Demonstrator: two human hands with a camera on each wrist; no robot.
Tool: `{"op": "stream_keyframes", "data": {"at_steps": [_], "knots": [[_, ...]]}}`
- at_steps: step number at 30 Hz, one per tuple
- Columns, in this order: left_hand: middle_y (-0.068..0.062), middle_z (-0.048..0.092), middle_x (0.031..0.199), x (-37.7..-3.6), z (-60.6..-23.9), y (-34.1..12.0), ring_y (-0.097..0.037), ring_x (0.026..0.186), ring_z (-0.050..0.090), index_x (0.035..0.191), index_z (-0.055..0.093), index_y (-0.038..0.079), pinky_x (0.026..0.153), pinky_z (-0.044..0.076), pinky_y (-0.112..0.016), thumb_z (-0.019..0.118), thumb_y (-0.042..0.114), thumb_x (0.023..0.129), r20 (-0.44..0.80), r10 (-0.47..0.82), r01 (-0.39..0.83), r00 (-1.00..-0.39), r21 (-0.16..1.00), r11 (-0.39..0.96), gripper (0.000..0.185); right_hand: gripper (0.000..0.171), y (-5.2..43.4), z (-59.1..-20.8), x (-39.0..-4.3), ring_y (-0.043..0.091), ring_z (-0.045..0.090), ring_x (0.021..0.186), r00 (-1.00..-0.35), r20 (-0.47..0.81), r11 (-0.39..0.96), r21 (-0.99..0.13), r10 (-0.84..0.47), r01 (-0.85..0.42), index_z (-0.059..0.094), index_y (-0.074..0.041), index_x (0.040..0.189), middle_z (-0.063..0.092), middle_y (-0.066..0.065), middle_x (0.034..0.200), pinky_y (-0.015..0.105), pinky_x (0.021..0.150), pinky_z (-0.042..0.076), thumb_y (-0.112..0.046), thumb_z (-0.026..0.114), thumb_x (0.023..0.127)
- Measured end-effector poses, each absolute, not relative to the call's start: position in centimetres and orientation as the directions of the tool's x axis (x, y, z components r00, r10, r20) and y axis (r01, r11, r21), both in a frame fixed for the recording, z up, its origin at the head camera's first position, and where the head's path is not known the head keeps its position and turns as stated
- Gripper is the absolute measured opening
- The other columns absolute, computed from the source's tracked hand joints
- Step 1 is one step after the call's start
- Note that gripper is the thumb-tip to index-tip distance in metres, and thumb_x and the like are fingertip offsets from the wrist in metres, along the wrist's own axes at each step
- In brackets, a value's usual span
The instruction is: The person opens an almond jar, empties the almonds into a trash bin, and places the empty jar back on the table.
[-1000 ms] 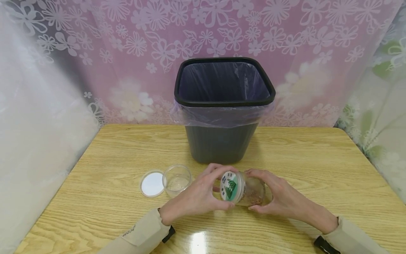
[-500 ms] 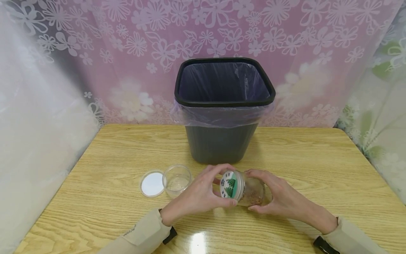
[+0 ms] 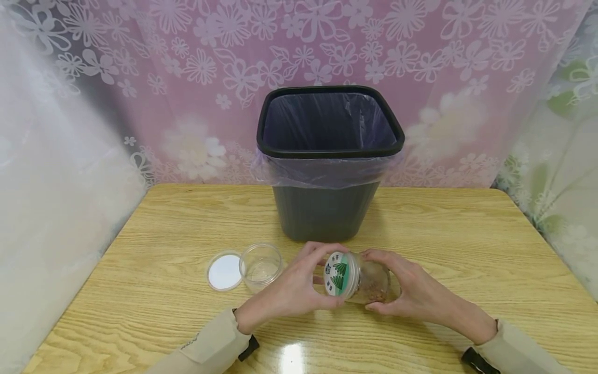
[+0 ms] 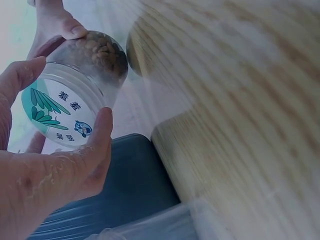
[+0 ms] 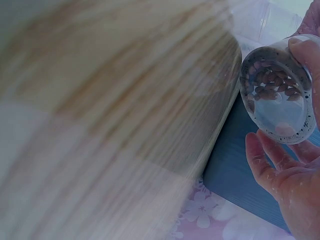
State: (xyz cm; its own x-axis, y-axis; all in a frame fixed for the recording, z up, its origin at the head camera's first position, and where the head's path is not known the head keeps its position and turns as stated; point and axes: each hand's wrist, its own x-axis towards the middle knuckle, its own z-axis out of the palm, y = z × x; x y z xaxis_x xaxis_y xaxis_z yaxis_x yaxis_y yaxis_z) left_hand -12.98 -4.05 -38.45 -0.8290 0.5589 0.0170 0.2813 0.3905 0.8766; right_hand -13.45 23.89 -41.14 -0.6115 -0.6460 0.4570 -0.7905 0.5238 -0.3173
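Observation:
A clear jar (image 3: 372,283) lies on its side, its lid (image 3: 337,274) facing left. Green leaves and dark characters mark the lid's white label. My left hand (image 3: 294,288) grips the lid's rim, thumb below and fingers above. Around the jar's body, my right hand (image 3: 413,288) holds on with thumb and fingers. Brown nut-like pieces (image 4: 102,56) show through the wall in the left wrist view. Seen from the right wrist, the jar's base (image 5: 280,117) is see-through with dark specks near its edge. Whether the jar touches the table cannot be told.
Behind the hands stands a dark bin (image 3: 322,213) lined with a thin purple bag. Left of my left hand are an open clear tub (image 3: 257,283) and a round white-centred lid (image 3: 224,271) beside it. Floral curtains (image 3: 196,104) surround the wooden table (image 3: 177,228).
The lid's label has turned slightly, and my left thumb and fingers have shifted on its rim. My right hand and the jar's body have stayed in place.

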Motion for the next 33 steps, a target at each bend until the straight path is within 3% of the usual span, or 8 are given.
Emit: {"op": "stream_keyframes", "data": {"at_steps": [11,19,26,33], "knots": [[0.0,0.043,0.141,-13.03,-38.53,-4.07,-0.019,0.123,0.052,0.146,0.047,0.041,0.088,0.056,-0.016,0.088,0.007,0.074,0.049,0.585,0.308,-0.81,0.884,0.352,0.089,0.086,23.73,-41.13,-13.51,0.021,0.066,0.115,-0.58,0.498,0.483,-0.322,-0.645,-0.814,0.05,-0.007,0.143,0.063,0.006,0.133,0.005,0.107,0.038,-0.045,0.089,0.076],[0.0,0.045,0.138,-13.22,-38.6,-4.16,-0.022,0.121,0.056,0.146,0.046,0.044,0.088,0.058,-0.02,0.089,0.016,0.075,0.03,0.577,0.286,-0.816,0.889,0.358,0.087,0.089,23.91,-41.2,-13.56,0.02,0.065,0.119,-0.608,0.463,0.516,-0.323,-0.645,-0.794,0.05,-0.008,0.143,0.062,0.004,0.136,0.009,0.104,0.044,-0.046,0.091,0.073],[0.001,0.048,0.14,-13.2,-38.55,-4.21,-0.023,0.117,0.059,0.142,0.046,0.05,0.079,0.058,-0.022,0.089,0.032,0.077,-0.01,0.545,0.248,-0.838,0.883,0.399,0.08,0.093,23.92,-41.1,-13.5,0.019,0.065,0.12,-0.62,0.447,0.528,-0.326,-0.645,-0.785,0.05,-0.008,0.143,0.062,0.003,0.137,0.011,0.104,0.046,-0.04,0.096,0.068],[-0.001,0.052,0.135,-13.18,-38.56,-4.12,-0.023,0.113,0.063,0.142,0.047,0.046,0.078,0.057,-0.02,0.089,0.04,0.077,-0.015,0.519,0.243,-0.855,0.871,0.426,0.077,0.089,23.77,-40.99,-13.45,0.019,0.066,0.116,-0.602,0.473,0.503,-0.331,-0.643,-0.798,0.05,-0.008,0.143,0.063,0.004,0.135,0.008,0.104,0.043,-0.04,0.093,0.072]]}}
